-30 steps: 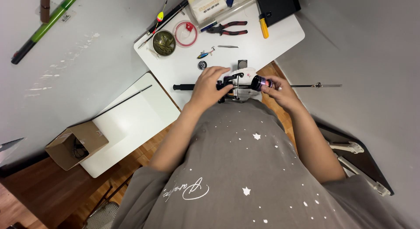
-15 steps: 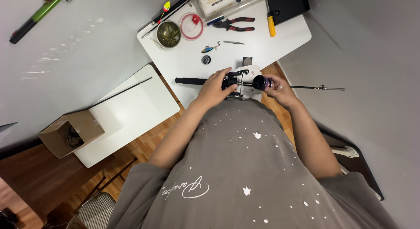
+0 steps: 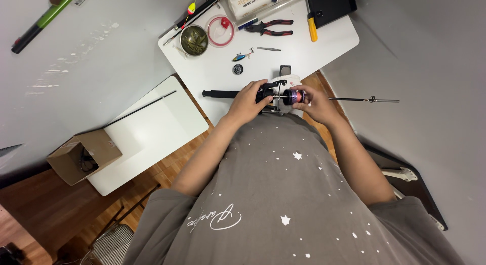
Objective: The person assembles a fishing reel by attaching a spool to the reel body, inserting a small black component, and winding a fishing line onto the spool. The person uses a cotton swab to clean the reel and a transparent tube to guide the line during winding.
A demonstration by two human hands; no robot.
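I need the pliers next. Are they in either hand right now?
No, the pliers lie on the white table, apart from both hands holding the reel.

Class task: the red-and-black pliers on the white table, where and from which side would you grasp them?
Grip the pliers by the two red-and-black handles at their right end, coming from above. They lie flat, jaws pointing left, handles slightly spread, with bare table around them.
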